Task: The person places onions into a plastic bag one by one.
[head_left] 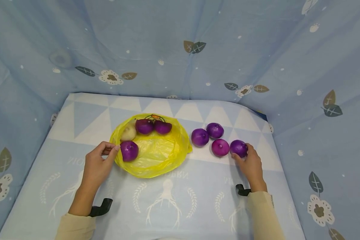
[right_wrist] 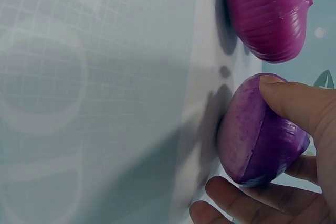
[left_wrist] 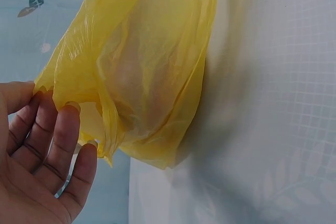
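A yellow plastic bag point(head_left: 156, 166) lies on the table with its mouth spread wide. My left hand point(head_left: 99, 163) pinches the bag's left rim between thumb and fingers; the left wrist view shows the thin plastic point(left_wrist: 142, 66) pulled up at the fingertips. Inside the bag are a purple onion point(head_left: 129, 151) near that hand, two more purple onions point(head_left: 144, 126) at the back, and a pale round thing point(head_left: 128, 133). To the right, my right hand point(head_left: 252, 164) grips a purple onion point(right_wrist: 257, 135), thumb on one side and fingers on the other.
Left of the gripped onion stand a pinkish-purple onion point(head_left: 220, 147) and two darker purple onions point(head_left: 200, 137). A patterned cloth covers the table point(head_left: 210, 200). Blue printed curtains point(head_left: 168, 50) rise behind and at both sides.
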Demonstrator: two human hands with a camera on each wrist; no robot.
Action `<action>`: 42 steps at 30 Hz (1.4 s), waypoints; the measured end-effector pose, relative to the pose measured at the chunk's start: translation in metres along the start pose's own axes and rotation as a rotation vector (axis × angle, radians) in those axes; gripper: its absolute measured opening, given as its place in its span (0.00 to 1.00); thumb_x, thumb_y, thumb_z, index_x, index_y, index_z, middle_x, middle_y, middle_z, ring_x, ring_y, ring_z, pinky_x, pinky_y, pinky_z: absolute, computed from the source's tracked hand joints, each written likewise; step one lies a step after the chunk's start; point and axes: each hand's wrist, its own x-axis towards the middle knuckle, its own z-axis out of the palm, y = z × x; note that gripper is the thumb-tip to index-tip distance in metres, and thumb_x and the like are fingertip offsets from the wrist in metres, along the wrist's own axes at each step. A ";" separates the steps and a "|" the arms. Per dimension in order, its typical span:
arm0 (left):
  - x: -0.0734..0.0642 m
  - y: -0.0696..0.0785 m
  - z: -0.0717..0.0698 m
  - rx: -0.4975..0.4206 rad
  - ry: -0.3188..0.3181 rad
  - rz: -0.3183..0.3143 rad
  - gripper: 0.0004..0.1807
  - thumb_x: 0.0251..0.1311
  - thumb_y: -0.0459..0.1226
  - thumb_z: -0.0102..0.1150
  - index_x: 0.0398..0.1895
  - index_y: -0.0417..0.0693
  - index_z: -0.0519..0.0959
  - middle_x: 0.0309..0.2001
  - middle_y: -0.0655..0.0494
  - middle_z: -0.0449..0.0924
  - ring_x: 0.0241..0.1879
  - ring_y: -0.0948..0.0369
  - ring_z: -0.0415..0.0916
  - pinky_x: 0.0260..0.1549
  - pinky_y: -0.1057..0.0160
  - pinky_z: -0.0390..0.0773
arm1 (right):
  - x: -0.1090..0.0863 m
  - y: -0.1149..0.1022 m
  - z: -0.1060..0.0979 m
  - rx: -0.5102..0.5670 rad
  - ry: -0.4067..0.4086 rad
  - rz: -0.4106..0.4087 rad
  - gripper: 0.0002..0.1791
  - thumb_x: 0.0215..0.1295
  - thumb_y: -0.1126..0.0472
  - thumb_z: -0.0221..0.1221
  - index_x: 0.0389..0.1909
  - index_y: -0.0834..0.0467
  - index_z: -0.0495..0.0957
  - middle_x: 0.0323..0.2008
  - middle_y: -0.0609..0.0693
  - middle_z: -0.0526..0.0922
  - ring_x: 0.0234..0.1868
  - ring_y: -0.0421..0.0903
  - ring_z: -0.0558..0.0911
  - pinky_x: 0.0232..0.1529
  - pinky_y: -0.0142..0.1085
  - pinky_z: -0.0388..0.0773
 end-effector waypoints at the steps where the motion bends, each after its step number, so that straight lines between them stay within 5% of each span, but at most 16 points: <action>1: 0.000 0.000 0.000 -0.001 0.001 0.000 0.14 0.66 0.48 0.57 0.38 0.47 0.77 0.32 0.55 0.81 0.35 0.60 0.74 0.28 0.70 0.69 | -0.001 0.000 0.000 0.005 0.004 0.000 0.43 0.59 0.50 0.67 0.69 0.64 0.58 0.60 0.69 0.70 0.59 0.66 0.71 0.57 0.60 0.67; 19: 0.000 -0.005 0.002 -0.002 0.005 0.010 0.13 0.65 0.48 0.58 0.37 0.47 0.78 0.32 0.56 0.81 0.35 0.61 0.74 0.27 0.70 0.69 | -0.012 0.005 0.005 0.054 0.014 0.005 0.43 0.59 0.49 0.67 0.67 0.67 0.59 0.58 0.70 0.71 0.55 0.65 0.74 0.54 0.57 0.71; 28: 0.000 -0.003 0.002 -0.008 -0.005 0.010 0.13 0.66 0.48 0.58 0.37 0.48 0.78 0.32 0.56 0.81 0.35 0.61 0.74 0.28 0.69 0.69 | -0.019 0.007 -0.003 0.161 0.064 0.005 0.42 0.59 0.48 0.66 0.67 0.65 0.60 0.59 0.67 0.71 0.55 0.61 0.76 0.50 0.53 0.76; 42: 0.000 -0.004 0.000 -0.011 0.002 0.002 0.13 0.66 0.49 0.58 0.37 0.49 0.78 0.32 0.57 0.81 0.35 0.62 0.73 0.28 0.70 0.69 | -0.029 -0.027 -0.027 0.178 0.178 -0.165 0.42 0.56 0.48 0.69 0.66 0.63 0.64 0.59 0.62 0.73 0.54 0.58 0.78 0.48 0.50 0.77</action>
